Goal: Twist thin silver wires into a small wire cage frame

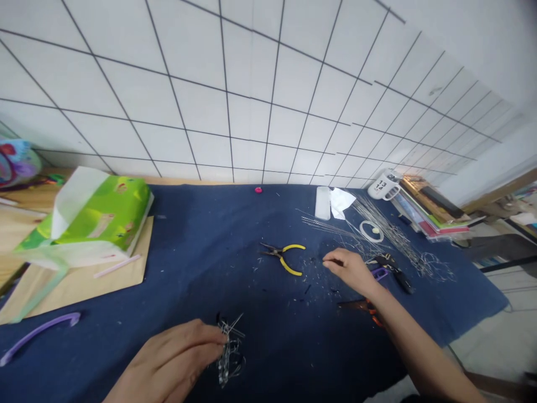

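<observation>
My left hand (180,355) is closed on a small bundle of silvery wires (229,355) at the lower middle, low over the dark blue cloth (197,224). Thumb and fingers pinch the bundle's left side, and thin wire ends stick out to the right. My right hand (346,266) is right of centre, its fingertips pressed together near small clippings on the cloth; whatever they hold, if anything, is too small to make out. Between the hands and farther back lie pliers with yellow handles (290,271), jaws pointing left.
Wire strands (388,235), a white ring (371,231), black-handled cutters (398,274) and an orange-handled tool (373,313) lie right. Behind stand a mug (384,187) and stacked books (432,207). Left are a green tissue pack (113,215) and a purple curved piece (39,334).
</observation>
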Motion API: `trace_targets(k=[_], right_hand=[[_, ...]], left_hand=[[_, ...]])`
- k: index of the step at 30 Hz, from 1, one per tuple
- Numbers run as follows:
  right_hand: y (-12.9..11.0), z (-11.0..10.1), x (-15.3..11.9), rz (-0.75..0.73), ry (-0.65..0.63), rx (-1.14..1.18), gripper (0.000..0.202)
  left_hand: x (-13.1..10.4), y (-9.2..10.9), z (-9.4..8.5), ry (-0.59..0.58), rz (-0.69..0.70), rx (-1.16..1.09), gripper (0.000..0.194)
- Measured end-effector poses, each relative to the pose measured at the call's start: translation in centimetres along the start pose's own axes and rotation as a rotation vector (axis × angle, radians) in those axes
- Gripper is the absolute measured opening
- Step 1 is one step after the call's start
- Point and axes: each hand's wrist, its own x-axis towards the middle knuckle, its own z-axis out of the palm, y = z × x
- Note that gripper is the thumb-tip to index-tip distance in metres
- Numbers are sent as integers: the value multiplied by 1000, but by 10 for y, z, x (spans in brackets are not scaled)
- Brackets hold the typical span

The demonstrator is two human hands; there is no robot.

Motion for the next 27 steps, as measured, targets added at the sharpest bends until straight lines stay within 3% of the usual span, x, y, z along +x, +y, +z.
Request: trace_targets(k=[6, 12, 16, 18, 22, 27], right_hand=[[-11, 28, 16, -9, 49, -65, 10], [-16, 27, 13, -7, 41, -9, 11], [-30, 28, 4, 14, -36, 158, 11], [-40, 29, -1, 37, -81, 279, 10], [-71, 30, -7, 12, -164, 344, 7], [-126, 37, -7, -265, -255, 358, 11]], left_hand=[[1, 1, -2, 7, 10, 0, 23], [1, 2, -2, 5, 7, -28, 24], [5, 1, -9, -73, 54, -38, 21], [8, 1, -12, -136, 90, -37, 24], [15, 4, -15, -125, 67, -56, 25], [27, 9, -16, -63, 0, -182, 24]])
